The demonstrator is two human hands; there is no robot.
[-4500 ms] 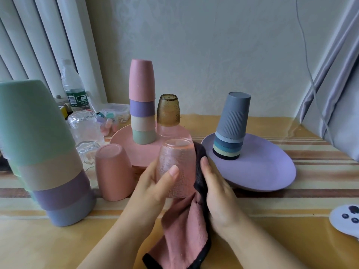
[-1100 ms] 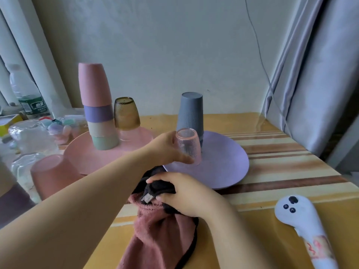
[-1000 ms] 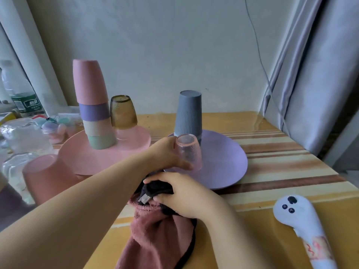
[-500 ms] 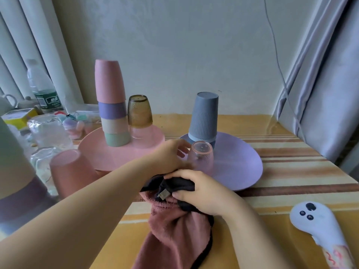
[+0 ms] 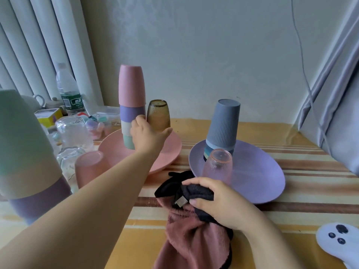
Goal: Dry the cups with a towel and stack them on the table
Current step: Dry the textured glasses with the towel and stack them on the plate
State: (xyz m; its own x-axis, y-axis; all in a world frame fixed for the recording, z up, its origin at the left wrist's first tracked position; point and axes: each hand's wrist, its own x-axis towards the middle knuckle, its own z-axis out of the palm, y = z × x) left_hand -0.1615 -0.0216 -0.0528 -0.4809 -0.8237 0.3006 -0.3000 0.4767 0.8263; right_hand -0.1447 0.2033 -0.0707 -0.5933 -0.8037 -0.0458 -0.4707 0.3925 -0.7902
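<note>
On the pink plate (image 5: 167,152) at the left, the left hand (image 5: 147,138) reaches the amber glass (image 5: 158,115), which stands upside down beside a tall stack of cups (image 5: 132,105). Fingers sit on the far side of the glass and the thumb spreads toward its near side; contact at the lower wall looks likely, but whether the grasp is closed I cannot tell.

The right hand (image 5: 219,202) clenches the bunched towel (image 5: 194,241), pink with a dark edge, low over the striped table (image 5: 310,191).

A pink glass (image 5: 218,166) stands inverted on the purple plate (image 5: 262,171), just in front of the grey cup stack (image 5: 222,127).

Handling judgement:
- Amber glass looks like textured glass: rigid, breakable, moderately heavy, possibly wet and slick.
- Best hold is around the mid-wall with thumb opposed to fingers, not by the narrow base on top.
- The neighbouring stack is very close, so lift straight up to avoid tipping it.
- Towel is soft and limp; it needs bunching to reach inside.

Step in hand: fetching the next cup for drying.
</note>
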